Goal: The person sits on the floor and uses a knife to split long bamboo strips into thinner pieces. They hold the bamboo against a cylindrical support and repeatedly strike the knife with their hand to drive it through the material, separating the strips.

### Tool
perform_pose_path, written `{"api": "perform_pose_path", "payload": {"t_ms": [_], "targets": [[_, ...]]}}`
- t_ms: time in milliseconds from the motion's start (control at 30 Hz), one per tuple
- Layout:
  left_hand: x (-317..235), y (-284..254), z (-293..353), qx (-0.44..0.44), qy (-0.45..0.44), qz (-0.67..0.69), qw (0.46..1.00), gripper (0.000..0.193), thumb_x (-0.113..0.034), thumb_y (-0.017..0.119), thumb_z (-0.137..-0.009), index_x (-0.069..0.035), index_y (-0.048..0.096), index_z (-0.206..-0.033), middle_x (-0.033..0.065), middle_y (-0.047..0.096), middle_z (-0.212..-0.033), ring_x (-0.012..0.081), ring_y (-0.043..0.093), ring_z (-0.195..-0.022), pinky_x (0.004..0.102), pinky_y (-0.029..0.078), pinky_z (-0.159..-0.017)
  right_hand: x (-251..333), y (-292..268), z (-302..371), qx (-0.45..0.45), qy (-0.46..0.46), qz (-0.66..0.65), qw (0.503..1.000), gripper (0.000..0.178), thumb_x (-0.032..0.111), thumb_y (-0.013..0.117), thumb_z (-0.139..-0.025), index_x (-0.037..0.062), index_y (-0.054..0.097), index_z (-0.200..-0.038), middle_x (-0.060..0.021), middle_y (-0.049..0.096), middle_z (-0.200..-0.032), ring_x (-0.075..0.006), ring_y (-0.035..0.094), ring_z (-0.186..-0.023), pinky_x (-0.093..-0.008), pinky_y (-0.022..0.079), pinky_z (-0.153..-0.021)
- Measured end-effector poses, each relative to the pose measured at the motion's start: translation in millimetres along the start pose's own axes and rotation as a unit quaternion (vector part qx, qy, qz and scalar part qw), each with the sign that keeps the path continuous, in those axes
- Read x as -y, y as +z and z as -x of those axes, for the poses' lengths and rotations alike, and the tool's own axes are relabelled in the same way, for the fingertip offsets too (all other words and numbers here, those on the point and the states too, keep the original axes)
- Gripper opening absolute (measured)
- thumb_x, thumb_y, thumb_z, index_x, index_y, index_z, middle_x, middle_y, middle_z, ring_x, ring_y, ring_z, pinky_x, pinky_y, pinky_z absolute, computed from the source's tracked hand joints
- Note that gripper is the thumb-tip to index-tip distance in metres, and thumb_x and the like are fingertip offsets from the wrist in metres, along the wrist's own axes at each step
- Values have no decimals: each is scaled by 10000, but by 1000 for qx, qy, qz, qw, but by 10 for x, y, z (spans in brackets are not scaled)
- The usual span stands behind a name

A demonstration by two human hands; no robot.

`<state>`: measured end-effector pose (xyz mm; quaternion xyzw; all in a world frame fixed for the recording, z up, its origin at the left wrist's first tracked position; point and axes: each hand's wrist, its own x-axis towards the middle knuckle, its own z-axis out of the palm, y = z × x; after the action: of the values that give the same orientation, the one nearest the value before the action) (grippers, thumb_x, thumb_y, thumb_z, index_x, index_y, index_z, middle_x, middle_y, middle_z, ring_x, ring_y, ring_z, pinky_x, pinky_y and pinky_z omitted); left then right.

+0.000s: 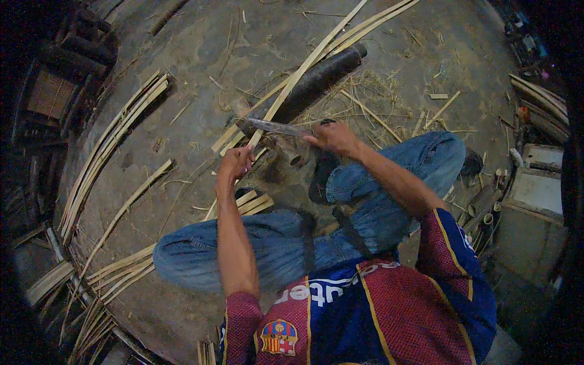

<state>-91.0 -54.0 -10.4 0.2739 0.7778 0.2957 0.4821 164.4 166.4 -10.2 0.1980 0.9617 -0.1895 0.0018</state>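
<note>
My left hand (236, 162) is closed around a long pale bamboo strip (292, 81), which slants away to the far right. In my right hand (333, 139) is a knife (277, 126), its handle in my closed fingers. The blade points left and lies across the strip, just beyond my left hand. Beneath the strip is a dark, thick cylinder (316, 85) lying on the floor. More pale strips (371, 25) lie along the cylinder's far side. Strip ends (255, 204) also show beside my left knee.
Bundled strips (115, 152) lie at the left, with more strips (125, 274) by my left knee. Thin shavings (383, 97) litter the floor (201, 55) beyond my right leg. A wooden chair (58, 85) stands far left; bamboo tubes (486, 222) and a pale box (535, 188) are at right.
</note>
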Motion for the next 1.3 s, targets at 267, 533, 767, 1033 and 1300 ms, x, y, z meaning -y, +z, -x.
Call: {"api": "perform_pose_path", "payload": {"t_ms": [267, 533, 767, 1033, 1300], "targets": [[91, -37, 113, 35, -32, 56, 997, 460, -462, 523, -941, -67, 647, -743, 23, 585, -554, 94, 438, -431, 274, 334, -423, -206, -130, -14, 25, 165, -120, 979, 563, 579, 456, -931, 60, 613, -1081, -237, 659, -827, -408, 651, -789, -493, 507, -684], [108, -239, 281, 82, -85, 55, 991, 428, -449, 531, -948, -67, 634, -783, 27, 582, -595, 104, 430, -433, 272, 318, -421, -483, -39, -171, -3, 109, -52, 993, 593, 561, 474, -924, -3, 649, -972, -247, 668, -850, -433, 644, -777, -526, 501, -742], [31, -338, 289, 124, -110, 105, 980, 419, -456, 524, -962, -63, 629, -862, 39, 561, -622, 127, 510, -507, 309, 405, -466, -873, -518, -208, -34, 316, -101, 943, 615, 519, 436, -957, -40, 654, -823, -300, 629, -785, -463, 624, -770, -532, 478, -725], [-165, 98, -25, -74, -36, 17, 996, 580, -594, 608, -855, -51, 631, -652, 6, 498, -502, 103, 410, -420, 278, 311, -434, 224, 35, 123, 51, 140, -154, 977, 541, 521, 440, -956, 18, 641, -963, -270, 641, -817, -445, 634, -755, -531, 511, -658], [-173, 18, -49, -38, -120, 52, 991, 577, -606, 637, -828, -66, 598, -629, -3, 477, -487, 94, 385, -382, 283, 267, -375, 129, 113, 34, 78, 131, -114, 982, 582, 581, 453, -927, 29, 636, -893, -243, 648, -796, -407, 643, -757, -528, 511, -690]]}}
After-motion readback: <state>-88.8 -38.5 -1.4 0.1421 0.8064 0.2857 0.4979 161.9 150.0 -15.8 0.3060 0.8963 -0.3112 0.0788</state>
